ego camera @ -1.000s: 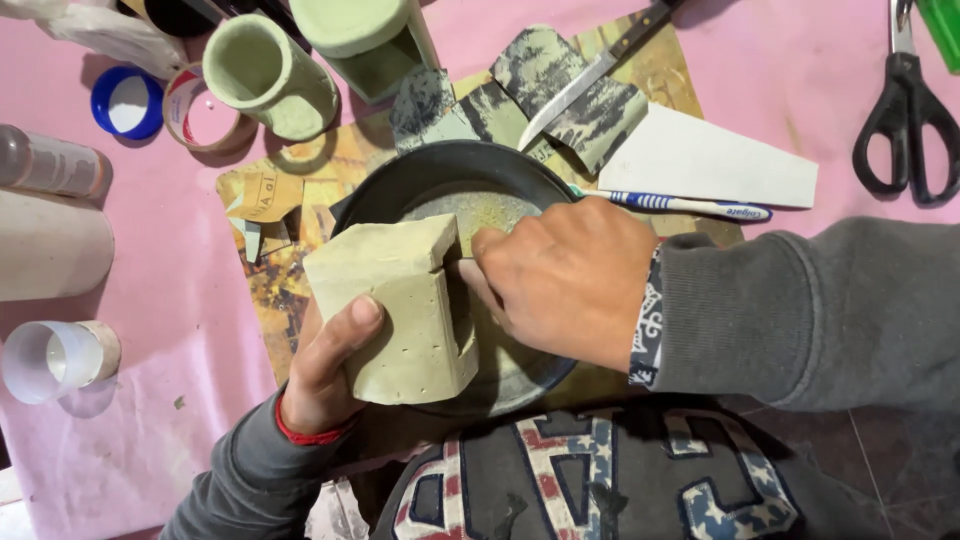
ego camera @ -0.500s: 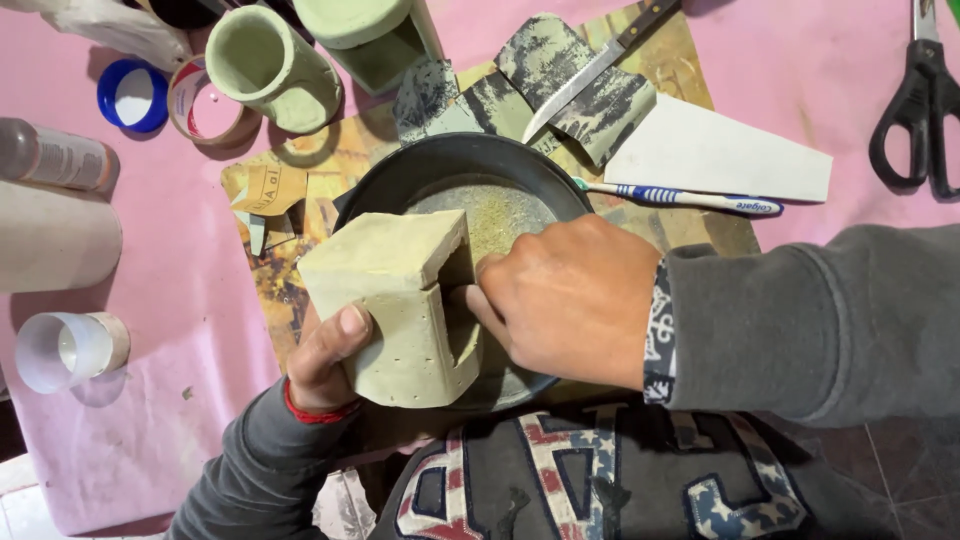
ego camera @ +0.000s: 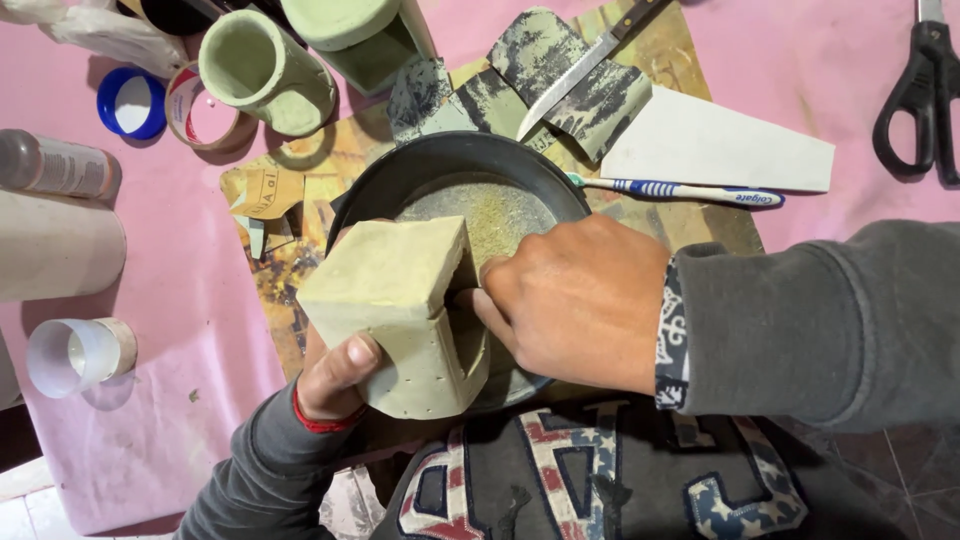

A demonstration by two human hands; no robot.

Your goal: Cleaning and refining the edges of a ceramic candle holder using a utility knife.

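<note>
Left hand (ego camera: 335,375): closed around the lower end of a pale green block (ego camera: 395,315), thumb laid flat across its near face, fingers hidden beneath. Grasp is firm.

Right hand (ego camera: 575,300): fingers curled inward and pressed against the right side of the block. Fingertips are hidden by the block and the knuckles; whether they pinch a tool cannot be told. A patterned wristband sits at the cuff of the grey sleeve.

Block: box-shaped, held over the near rim of a dark round pan (ego camera: 460,185), tilted, its long axis running from the person's chest up and away toward the pan. Small pinholes dot the near face. The pan floor carries a greenish-grey dusting.

Counter (ego camera: 180,400): covered in pink sheeting, with a printed yellow-brown sheet under the pan.

Packages and labelled items:
- Toothbrush (ego camera: 680,190), blue-and-white handle, lying across the pan's right rim.
- Grey bottle (ego camera: 55,165) with pale label, left edge, lying on its side.
- Blue-rimmed lid (ego camera: 130,103) and tape roll (ego camera: 205,120), upper left, just beside each other.
- Green-coated tube (ego camera: 265,70), open end toward camera.
- Knife (ego camera: 590,60) on grey-smeared card pieces.
- Scissors (ego camera: 915,95), black handles, far right.
</note>
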